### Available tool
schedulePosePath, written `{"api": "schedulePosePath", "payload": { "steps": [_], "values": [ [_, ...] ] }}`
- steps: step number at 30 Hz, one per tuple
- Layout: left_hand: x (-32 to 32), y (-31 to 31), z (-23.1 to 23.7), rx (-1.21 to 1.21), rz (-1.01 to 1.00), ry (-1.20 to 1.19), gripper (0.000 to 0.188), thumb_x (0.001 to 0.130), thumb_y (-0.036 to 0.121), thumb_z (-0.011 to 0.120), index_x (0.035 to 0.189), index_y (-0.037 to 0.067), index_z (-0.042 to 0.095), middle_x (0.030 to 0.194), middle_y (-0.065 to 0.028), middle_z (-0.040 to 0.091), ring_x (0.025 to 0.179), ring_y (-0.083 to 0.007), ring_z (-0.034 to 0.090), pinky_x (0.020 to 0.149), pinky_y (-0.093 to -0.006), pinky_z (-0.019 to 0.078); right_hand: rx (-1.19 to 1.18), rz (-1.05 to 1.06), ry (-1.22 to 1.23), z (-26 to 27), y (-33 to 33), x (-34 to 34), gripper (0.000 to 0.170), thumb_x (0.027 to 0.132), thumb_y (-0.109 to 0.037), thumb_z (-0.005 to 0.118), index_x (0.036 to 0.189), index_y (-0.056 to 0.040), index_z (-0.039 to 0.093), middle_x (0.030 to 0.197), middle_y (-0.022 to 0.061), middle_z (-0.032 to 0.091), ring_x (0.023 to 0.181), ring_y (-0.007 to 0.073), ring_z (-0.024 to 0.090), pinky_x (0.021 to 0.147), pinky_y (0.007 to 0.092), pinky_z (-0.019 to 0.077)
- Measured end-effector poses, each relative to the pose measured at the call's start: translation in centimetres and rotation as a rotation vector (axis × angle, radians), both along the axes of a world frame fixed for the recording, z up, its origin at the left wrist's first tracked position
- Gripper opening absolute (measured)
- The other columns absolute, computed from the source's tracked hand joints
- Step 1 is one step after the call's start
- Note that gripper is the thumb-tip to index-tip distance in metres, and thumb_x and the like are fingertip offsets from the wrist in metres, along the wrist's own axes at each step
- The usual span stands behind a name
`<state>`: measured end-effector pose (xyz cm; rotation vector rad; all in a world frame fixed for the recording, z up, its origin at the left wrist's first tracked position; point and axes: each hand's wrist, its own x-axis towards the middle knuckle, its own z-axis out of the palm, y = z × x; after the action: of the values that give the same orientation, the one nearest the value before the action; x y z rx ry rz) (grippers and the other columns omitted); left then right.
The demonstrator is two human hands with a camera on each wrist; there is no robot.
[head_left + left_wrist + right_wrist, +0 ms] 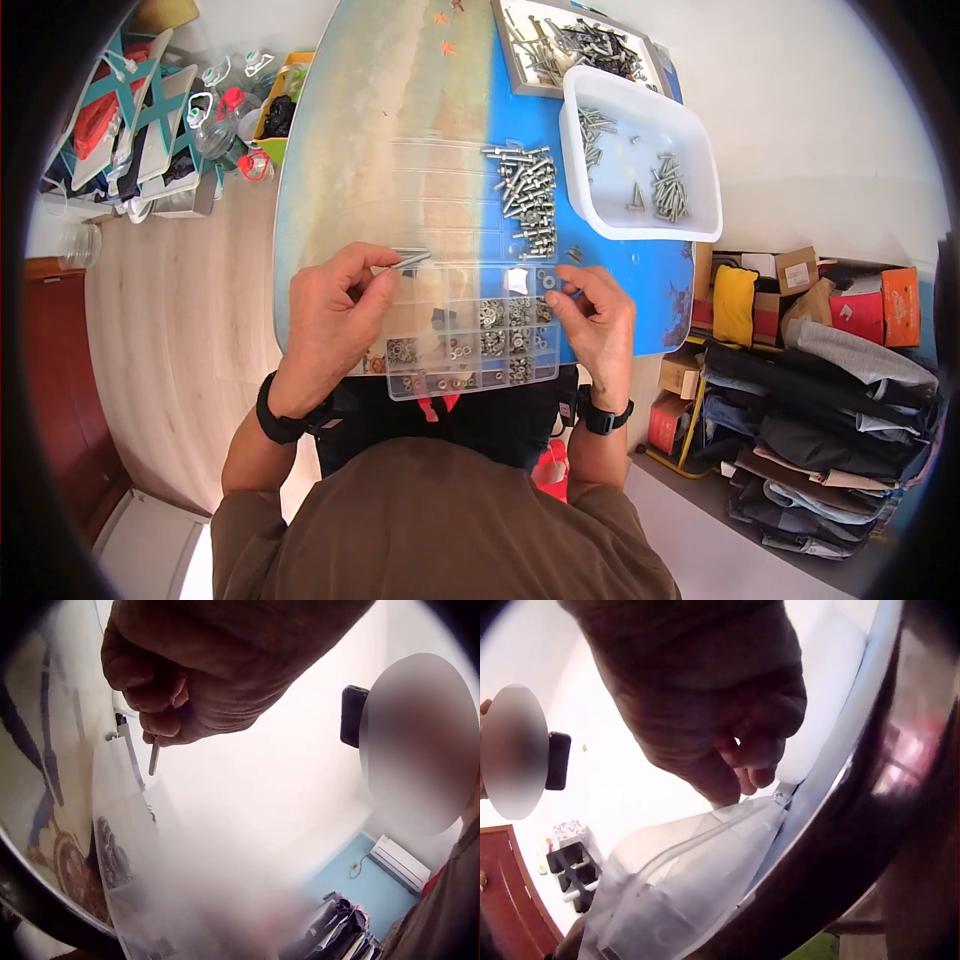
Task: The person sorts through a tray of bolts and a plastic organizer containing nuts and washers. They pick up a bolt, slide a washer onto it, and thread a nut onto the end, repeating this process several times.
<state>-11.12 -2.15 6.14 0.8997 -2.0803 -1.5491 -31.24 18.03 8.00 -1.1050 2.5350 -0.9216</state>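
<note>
Blue-and-tan table (350, 120) here: we've got the left hand (335, 305) pinching slim metal pieces (413, 261) over the far left of a clear divided box (480, 388), bolts (527, 195) piled just beyond, then the right hand (600, 318) half-curled at its far right corner, can't tell if gripping anything.

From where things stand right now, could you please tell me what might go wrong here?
The compartment box appears to overhang the near edge of the table, so a bump could tip it and spill the small hardware inside. The metal pieces pinched in the left hand might slip and drop. The bolts lie loose on what looks like the open lid, so lifting it could scatter them.
</note>
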Motion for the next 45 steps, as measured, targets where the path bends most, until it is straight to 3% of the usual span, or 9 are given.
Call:
{"api": "schedulePosePath", "payload": {
  "steps": [5, 8, 12, 14, 22, 34, 40, 42, 45],
  "values": [
    [-0.4, -0.4, 0.0, 0.007, 0.031, -0.008, 0.012, 0.091, 0.005, 0.065, 0.101, 0.000, 0.069, 0.057, 0.0053, 0.049, 0.055, -0.0020, 0.038, 0.051, -0.0220, 0.0305, -0.183, -0.109, -0.185, -0.7, 1.7, -0.2, 0.024, 0.082, -0.001, 0.075, 0.105, -0.0014, 0.071, 0.081, 0.0057, 0.064, 0.065, 0.0101, 0.056, 0.057, 0.0250, 0.0469],
    [-0.7, -0.6, 0.3, -0.007, 0.031, -0.032, 0.014, 0.087, 0.005, 0.066, 0.100, 0.000, 0.071, 0.056, -0.0018, 0.055, 0.051, -0.0060, 0.046, 0.050, -0.0247, 0.0372, -0.225, -0.107, -0.163, -1.6, 3.2, -0.4, 0.021, 0.084, -0.001, 0.074, 0.104, -0.0010, 0.071, 0.083, 0.0062, 0.065, 0.067, 0.0110, 0.057, 0.060, 0.0250, 0.0477],
    [-0.7, -0.8, 0.1, 0.005, 0.025, -0.045, 0.015, 0.088, 0.006, 0.066, 0.100, 0.000, 0.072, 0.057, -0.0023, 0.055, 0.053, -0.0057, 0.047, 0.050, -0.0245, 0.0373, -0.237, -0.154, -0.203, -2.2, 4.4, 0.0, 0.018, 0.084, -0.001, 0.073, 0.102, -0.0003, 0.071, 0.083, 0.0062, 0.065, 0.069, 0.0117, 0.058, 0.061, 0.0251, 0.0479],
    [-0.7, -0.9, -0.1, -0.008, 0.004, -0.070, 0.015, 0.091, 0.007, 0.066, 0.103, 0.000, 0.072, 0.062, 0.0055, 0.055, 0.058, -0.0015, 0.043, 0.053, -0.0204, 0.0344, -0.231, -0.138, -0.163, -2.7, 4.9, 0.0, 0.016, 0.085, 0.000, 0.072, 0.100, 0.0002, 0.071, 0.084, 0.0059, 0.065, 0.070, 0.0116, 0.058, 0.062, 0.0244, 0.0475],
    [-0.9, -1.8, -1.4, 0.186, 0.012, -0.043, 0.017, 0.092, 0.009, 0.065, 0.103, -0.001, 0.073, 0.071, 0.0049, 0.062, 0.063, -0.0009, 0.050, 0.055, -0.0190, 0.0393, -0.343, -0.129, -0.232, -4.4, 5.2, -0.5, 0.012, 0.086, 0.001, 0.071, 0.098, 0.0005, 0.071, 0.085, 0.0035, 0.063, 0.070, 0.0093, 0.055, 0.061, 0.0222, 0.0442],
    [-1.4, -1.7, -1.6, 0.052, 0.026, -0.112, 0.017, 0.089, 0.007, 0.064, 0.101, 0.000, 0.073, 0.063, 0.0042, 0.055, 0.057, -0.0024, 0.046, 0.051, -0.0221, 0.0372, -0.327, -0.116, -0.066, -4.0, 5.0, -0.3, 0.011, 0.083, 0.003, 0.072, 0.094, -0.0004, 0.072, 0.083, 0.0057, 0.065, 0.068, 0.0114, 0.056, 0.059, 0.0240, 0.0452],
    [-1.3, -2.0, -1.4, 0.026, -0.007, -0.115, 0.019, 0.084, 0.003, 0.062, 0.099, 0.000, 0.073, 0.058, 0.0033, 0.049, 0.055, -0.0038, 0.042, 0.052, -0.0232, 0.0362, -0.390, -0.126, -0.357, -3.1, 4.9, -1.0, 0.013, 0.082, 0.003, 0.073, 0.094, -0.0014, 0.072, 0.082, 0.0066, 0.065, 0.067, 0.0122, 0.058, 0.056, 0.0256, 0.0446],
    [-1.3, -2.0, -1.2, 0.028, -0.017, -0.113, 0.020, 0.084, 0.003, 0.061, 0.100, 0.000, 0.072, 0.058, 0.0036, 0.048, 0.055, -0.0038, 0.042, 0.052, -0.0231, 0.0359, -0.318, 0.027, -0.089, -1.9, 4.1, -1.6, 0.015, 0.081, 0.004, 0.073, 0.095, -0.0025, 0.072, 0.083, 0.0076, 0.066, 0.064, 0.0141, 0.058, 0.055, 0.0267, 0.0448],
    [-1.2, -2.0, -1.4, 0.050, -0.042, -0.102, 0.018, 0.088, 0.001, 0.058, 0.101, 0.000, 0.071, 0.065, 0.0069, 0.051, 0.058, -0.0016, 0.043, 0.052, -0.0207, 0.0361, -0.251, 0.140, 0.082, 0.3, 1.9, -1.1, 0.017, 0.079, 0.001, 0.074, 0.095, -0.0042, 0.072, 0.078, 0.0080, 0.065, 0.059, 0.0203, 0.058, 0.053, 0.0298, 0.0453]
  ]
}}
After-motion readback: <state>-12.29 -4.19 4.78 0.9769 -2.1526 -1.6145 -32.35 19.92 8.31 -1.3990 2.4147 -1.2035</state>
